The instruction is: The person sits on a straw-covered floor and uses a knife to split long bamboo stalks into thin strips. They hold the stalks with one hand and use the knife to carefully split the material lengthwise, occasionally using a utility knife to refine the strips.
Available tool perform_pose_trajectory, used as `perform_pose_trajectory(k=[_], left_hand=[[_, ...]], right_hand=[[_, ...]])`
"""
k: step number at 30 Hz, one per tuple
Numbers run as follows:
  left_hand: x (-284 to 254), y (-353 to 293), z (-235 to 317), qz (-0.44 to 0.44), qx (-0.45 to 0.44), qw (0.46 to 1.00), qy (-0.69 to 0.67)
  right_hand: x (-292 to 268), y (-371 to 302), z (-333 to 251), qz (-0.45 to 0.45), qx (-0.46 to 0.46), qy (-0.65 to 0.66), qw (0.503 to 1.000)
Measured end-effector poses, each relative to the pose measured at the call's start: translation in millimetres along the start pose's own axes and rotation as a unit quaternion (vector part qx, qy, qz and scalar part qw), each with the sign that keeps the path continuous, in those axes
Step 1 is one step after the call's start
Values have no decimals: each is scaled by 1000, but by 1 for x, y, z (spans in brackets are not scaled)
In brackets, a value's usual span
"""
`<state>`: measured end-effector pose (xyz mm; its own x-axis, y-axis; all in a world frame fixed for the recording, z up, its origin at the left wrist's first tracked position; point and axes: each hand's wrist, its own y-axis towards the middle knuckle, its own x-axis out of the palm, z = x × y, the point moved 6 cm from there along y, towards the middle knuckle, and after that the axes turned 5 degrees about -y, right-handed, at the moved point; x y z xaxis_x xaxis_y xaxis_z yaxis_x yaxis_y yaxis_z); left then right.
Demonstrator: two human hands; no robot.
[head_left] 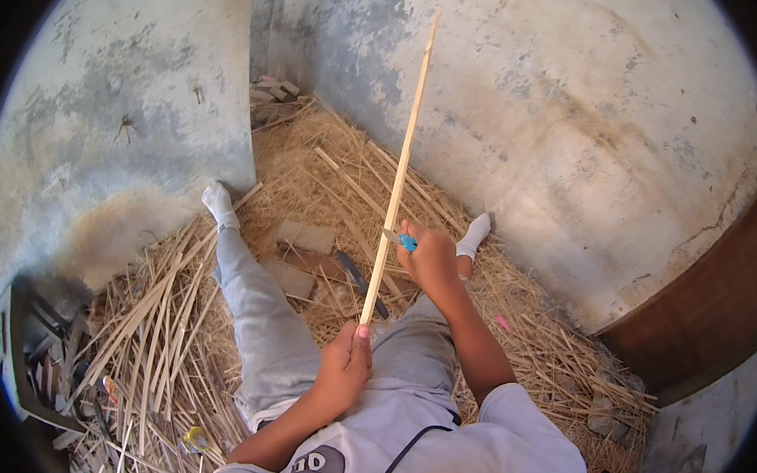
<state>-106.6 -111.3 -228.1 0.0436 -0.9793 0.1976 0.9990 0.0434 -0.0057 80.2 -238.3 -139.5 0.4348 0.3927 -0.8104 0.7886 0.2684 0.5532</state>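
Note:
A long, pale bamboo strip (408,139) slants up and away from my lap, its far end tapering to a point. My left hand (344,360) is closed around its near end, the thumb lying along it. Closed on a small blue-handled knife (407,242), my right hand (432,259) is beside the strip's lower half. The short blade reaches the strip's right edge; whether it cuts in cannot be made out. Most of the knife's handle is hidden in my fingers. Beyond my left hand, a dark long-bladed tool (360,283) lies on the floor between my legs.
Loose bamboo strips (155,337) pile up at the left, and shavings (287,160) cover the floor. Bricks or blocks (305,237) lie between my outstretched legs. Stained walls (562,121) meet at the far corner. A dark frame (23,371) stands far left, a brown panel (703,303) at right.

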Motion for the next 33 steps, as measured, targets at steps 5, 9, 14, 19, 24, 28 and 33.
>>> perform_pose_trajectory(k=[5,9,14,19,24,28,33], left_hand=[[-3,-1,-2,-7,-6,1000,22],[3,-21,12,-34,35,988,146],[17,-27,36,-128,-11,975,179],[15,-13,21,-152,-4,974,168],[19,-8,16,-119,-23,990,68],[16,-2,7,-94,2,988,120],[6,-12,-5,-33,-4,993,117]], right_hand=[[14,35,30,-1,35,-20,999],[13,73,82,-2,159,-32,987],[39,52,127,68,204,95,972],[46,-41,112,148,250,281,915],[12,-98,74,224,133,291,921],[-28,-95,18,119,29,122,985],[-7,-81,10,22,-26,32,999]])
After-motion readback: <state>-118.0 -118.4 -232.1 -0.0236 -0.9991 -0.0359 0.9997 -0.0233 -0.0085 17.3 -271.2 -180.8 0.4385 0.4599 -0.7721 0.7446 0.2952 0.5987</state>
